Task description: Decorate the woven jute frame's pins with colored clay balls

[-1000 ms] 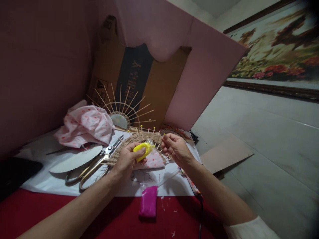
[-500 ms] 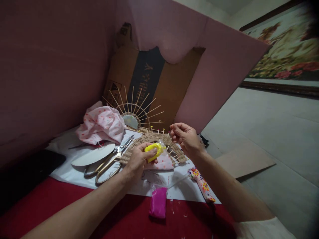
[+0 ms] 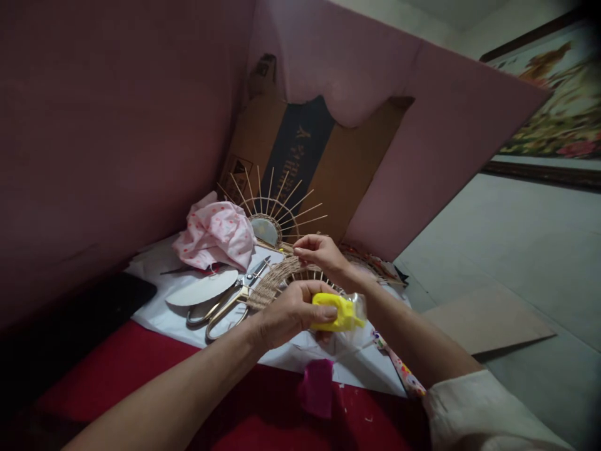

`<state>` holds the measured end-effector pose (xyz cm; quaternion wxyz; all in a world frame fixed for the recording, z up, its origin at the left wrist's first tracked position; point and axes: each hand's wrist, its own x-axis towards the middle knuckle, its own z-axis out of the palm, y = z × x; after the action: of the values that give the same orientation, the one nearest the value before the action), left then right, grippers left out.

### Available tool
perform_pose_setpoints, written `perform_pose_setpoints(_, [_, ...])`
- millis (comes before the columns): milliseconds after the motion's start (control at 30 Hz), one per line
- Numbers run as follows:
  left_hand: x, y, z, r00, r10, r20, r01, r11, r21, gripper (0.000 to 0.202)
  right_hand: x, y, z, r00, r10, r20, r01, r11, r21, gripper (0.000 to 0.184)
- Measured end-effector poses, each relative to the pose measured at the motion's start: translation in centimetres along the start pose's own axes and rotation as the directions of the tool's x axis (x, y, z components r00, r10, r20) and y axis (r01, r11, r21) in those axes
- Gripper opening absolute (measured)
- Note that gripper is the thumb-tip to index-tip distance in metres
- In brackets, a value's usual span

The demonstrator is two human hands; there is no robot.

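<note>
My left hand [image 3: 291,310] is closed around a yellow lump of clay [image 3: 334,312] in a clear plastic wrapper. Just behind it my right hand [image 3: 320,252] reaches over a woven rope arc with stick spokes [image 3: 275,282], fingers pinched together at the arc's far rim; what they pinch is too small to make out. A pink packet of clay [image 3: 318,387] lies on the red cloth below my left hand.
Large gold-handled scissors [image 3: 224,302] lie left of the arc beside a white card oval [image 3: 201,290]. A pink dotted cloth [image 3: 216,233], a small mirror with radiating sticks [image 3: 267,216] and a cardboard box [image 3: 300,163] stand behind. A flowered handle [image 3: 399,369] lies at right.
My left hand has carried the yellow clay rightward and nearer to me. My right hand has moved left across the arc's far rim. The view has shifted left.
</note>
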<state>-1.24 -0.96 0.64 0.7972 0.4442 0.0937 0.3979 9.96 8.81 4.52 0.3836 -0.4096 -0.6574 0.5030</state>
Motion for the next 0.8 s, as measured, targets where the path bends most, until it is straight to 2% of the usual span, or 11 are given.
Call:
perform_pose_setpoints(167, [-0.3,0.1,0.0,0.988,-0.071,0.135,0.072,0.997,-0.004,0.031,1.1,0.1,3.1,0.995,-0.017,0.098,0.032,0.987,-0.155,0.016])
perform_pose_setpoints(367, [-0.4,0.1,-0.1,0.985,-0.092,0.147,0.094,0.996,-0.004,0.025,1.7,0.1,5.7,0.966,-0.130,0.223,0.212,0.893,-0.396,0.004])
perform_pose_setpoints(633, [-0.4,-0.1,0.0,0.983,-0.124,0.137,0.120,0.992,0.040,0.025,2.7,1.1,6.4,0.886,-0.262,0.382,0.442,0.724,-0.529,0.014])
perform_pose_setpoints(800, [-0.4,0.0,0.0,0.983,-0.125,0.131,0.118,0.991,0.057,0.027,3.6,1.4,6.1,0.838,-0.317,0.444,0.536,0.633,-0.558,0.005])
